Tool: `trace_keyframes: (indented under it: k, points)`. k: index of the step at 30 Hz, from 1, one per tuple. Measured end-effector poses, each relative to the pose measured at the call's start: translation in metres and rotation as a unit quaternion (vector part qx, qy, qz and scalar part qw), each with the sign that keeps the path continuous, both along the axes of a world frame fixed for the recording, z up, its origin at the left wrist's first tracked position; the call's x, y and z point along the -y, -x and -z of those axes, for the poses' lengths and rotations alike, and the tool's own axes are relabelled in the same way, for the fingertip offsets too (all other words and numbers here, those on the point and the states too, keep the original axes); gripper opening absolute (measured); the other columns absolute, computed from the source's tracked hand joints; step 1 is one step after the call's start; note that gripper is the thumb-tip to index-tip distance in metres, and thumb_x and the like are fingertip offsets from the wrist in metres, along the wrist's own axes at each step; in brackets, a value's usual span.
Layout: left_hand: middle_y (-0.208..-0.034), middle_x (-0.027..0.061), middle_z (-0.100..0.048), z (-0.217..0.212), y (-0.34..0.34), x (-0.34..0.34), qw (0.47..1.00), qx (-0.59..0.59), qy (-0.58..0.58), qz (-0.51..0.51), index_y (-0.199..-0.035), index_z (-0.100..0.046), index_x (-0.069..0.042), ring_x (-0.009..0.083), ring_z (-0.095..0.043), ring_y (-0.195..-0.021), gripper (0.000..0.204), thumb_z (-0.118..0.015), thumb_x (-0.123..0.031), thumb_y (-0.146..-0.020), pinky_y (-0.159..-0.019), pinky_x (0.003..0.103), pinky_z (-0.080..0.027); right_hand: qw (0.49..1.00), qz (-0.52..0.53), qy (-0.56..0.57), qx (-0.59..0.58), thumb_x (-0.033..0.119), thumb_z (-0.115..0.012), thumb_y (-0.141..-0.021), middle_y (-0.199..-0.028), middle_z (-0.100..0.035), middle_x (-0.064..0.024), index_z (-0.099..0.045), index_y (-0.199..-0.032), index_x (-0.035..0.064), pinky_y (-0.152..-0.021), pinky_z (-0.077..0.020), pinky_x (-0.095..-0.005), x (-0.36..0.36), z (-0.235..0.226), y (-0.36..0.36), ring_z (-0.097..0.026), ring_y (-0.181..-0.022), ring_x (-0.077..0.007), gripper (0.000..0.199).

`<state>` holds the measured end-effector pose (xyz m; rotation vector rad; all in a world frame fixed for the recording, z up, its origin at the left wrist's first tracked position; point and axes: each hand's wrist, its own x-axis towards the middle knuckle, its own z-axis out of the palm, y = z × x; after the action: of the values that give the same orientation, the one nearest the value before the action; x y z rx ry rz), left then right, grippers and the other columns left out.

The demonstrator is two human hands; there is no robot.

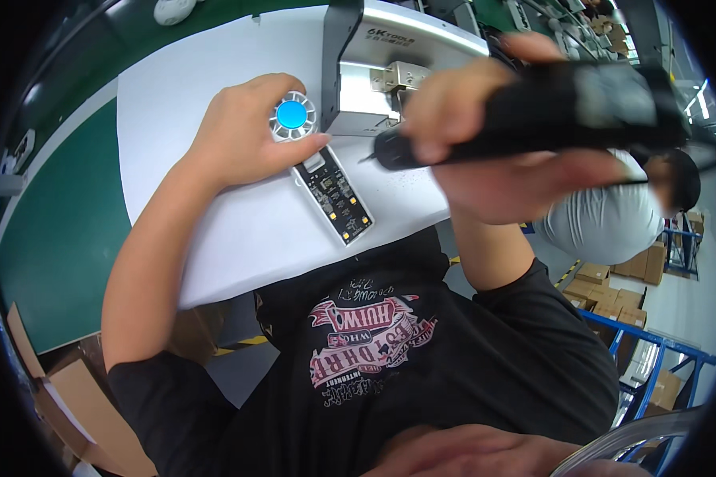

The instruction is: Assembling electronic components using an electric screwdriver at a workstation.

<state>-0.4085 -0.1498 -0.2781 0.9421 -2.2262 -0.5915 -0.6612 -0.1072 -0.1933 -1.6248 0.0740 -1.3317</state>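
Note:
My left hand is closed around the upper end of a small electronic device, its fingers and thumb about a round finned part with a blue disc. A dark circuit board with small yellow parts lies in the device's slim white housing, which slants over the white table surface. My right hand, blurred and raised close to the camera, grips a black electric screwdriver. The screwdriver's thin tip points left, above the table and apart from the circuit board.
Behind the hands stands a silver and black screw feeder. White sheeting covers part of a green table. Another person in grey is at the right, near cardboard boxes and a blue rack. An opened carton stands lower left.

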Motion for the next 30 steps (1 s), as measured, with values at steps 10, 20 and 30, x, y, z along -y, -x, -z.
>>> trace_keyframes:
  k: [10, 20, 30]
  points:
    - [-0.094, 0.0172, -0.072, -0.001, 0.004, 0.002, 1.000, 0.005, 0.003, -0.014, -0.104, -0.069, -0.004, 0.0369, -0.071, -0.086, 0.054, -0.084, -0.045, -0.074, -0.077, 0.041, -0.056, 0.985, 0.112, 0.130, -0.033, 0.088, -0.037, -0.091, -0.108, -0.069, -0.0141, -0.047, -0.148, 0.0082, -0.076, -0.0498, -0.0425, 0.011, -0.013, 0.039, -0.066, -0.082, -0.0256, 0.099]
    - [-0.096, 0.0171, -0.073, 0.003, 0.004, 0.007, 1.000, 0.013, 0.025, -0.013, -0.105, -0.071, -0.002, 0.0369, -0.071, -0.087, 0.056, -0.081, -0.049, -0.076, -0.079, 0.041, -0.056, 0.998, 0.028, -0.045, 0.020, 0.090, -0.037, -0.089, -0.100, -0.064, -0.0098, -0.043, -0.151, 0.0097, -0.079, -0.0488, -0.0430, -0.021, 0.009, -0.021, -0.061, -0.078, -0.0229, 0.102]
    - [-0.095, 0.0178, -0.073, 0.005, 0.005, 0.006, 0.999, 0.026, 0.031, -0.017, -0.104, -0.072, -0.002, 0.0369, -0.071, -0.088, 0.057, -0.080, -0.052, -0.077, -0.079, 0.042, -0.056, 0.997, 0.003, -0.072, 0.015, 0.093, -0.038, -0.086, -0.099, -0.064, -0.0104, -0.041, -0.153, 0.0108, -0.075, -0.0477, -0.0428, -0.016, 0.019, -0.034, -0.060, -0.077, -0.0226, 0.106]
